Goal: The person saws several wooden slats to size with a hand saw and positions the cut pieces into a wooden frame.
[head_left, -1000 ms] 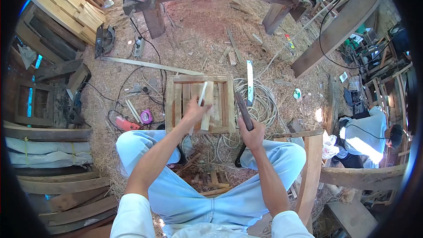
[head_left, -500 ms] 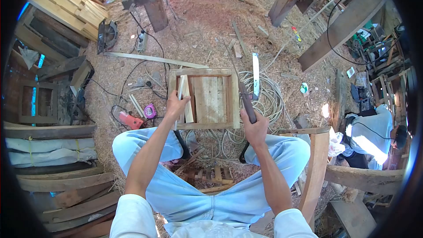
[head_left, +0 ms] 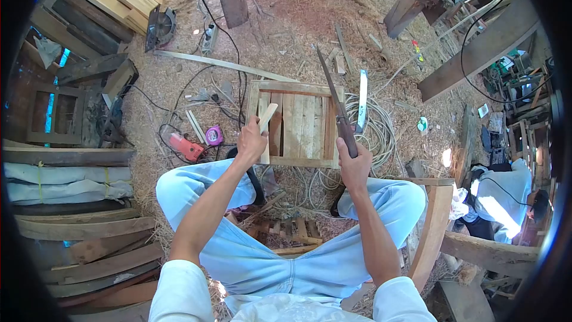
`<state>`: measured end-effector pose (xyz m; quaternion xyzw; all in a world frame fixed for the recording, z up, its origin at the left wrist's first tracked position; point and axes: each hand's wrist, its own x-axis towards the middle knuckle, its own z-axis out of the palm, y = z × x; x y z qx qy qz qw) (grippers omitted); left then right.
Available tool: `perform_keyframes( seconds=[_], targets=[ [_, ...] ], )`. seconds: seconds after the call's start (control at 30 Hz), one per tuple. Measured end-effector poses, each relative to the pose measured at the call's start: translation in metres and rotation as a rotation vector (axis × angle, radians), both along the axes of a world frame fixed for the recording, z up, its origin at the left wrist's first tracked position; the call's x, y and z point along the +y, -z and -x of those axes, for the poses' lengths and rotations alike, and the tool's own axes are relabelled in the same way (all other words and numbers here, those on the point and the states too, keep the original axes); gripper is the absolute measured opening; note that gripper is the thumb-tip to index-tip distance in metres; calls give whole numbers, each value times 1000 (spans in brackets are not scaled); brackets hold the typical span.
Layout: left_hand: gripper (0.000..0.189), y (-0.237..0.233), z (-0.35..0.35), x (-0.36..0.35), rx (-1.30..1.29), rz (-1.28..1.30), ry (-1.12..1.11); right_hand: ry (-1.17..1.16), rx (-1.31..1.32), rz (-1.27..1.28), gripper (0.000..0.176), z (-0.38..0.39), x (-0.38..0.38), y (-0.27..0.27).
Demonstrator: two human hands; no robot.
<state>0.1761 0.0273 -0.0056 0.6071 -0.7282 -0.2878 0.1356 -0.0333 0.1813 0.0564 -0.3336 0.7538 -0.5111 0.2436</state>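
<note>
My left hand (head_left: 251, 139) grips a short pale wooden slat (head_left: 266, 118) and holds it tilted over the left side of a square wooden slatted frame (head_left: 296, 125) lying on the sawdust floor. My right hand (head_left: 353, 166) is closed around the handle of a long dark machete-like blade (head_left: 335, 102), whose tip points up and away over the frame's right edge. Several slats lie side by side inside the frame, with a gap at its left. I sit with my knees in light blue trousers on either side.
A coil of pale cord (head_left: 372, 134) lies right of the frame with a flat saw blade (head_left: 361, 101). A pink tape measure (head_left: 214, 135), a red tool (head_left: 185, 146) and cables lie left. Planks are stacked on the left. A person (head_left: 500, 188) crouches at the right.
My left hand has lifted the slat from the frame's left side and raised it. The blade in my right hand has swung more upright. The view has shifted slightly.
</note>
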Motion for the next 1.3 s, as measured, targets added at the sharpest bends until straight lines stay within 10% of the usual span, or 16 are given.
perform_keyframes(
  seconds=[0.43, 0.6, 0.7, 0.87, 0.97, 1.3],
  targets=[
    [22, 11, 58, 1, 864, -742, -472, 36, -28, -5, 42, 8, 7, 9],
    [30, 27, 63, 1, 718, -699, -394, 47, 4, -9, 43, 16, 14, 7],
    [54, 9, 67, 19, 81, -212, -171, 56, 5, -16, 43, 17, 17, 1],
    [55, 18, 83, 34, 244, -22, 17, 70, -25, -29, 44, 21, 25, 1],
    [44, 18, 111, 40, 552, -442, -17, 66, -60, 26, 40, 24, 33, 7],
    [38, 24, 149, 55, 423, -236, 201, 211, -307, 43, 39, 21, 64, 31]
  ],
)
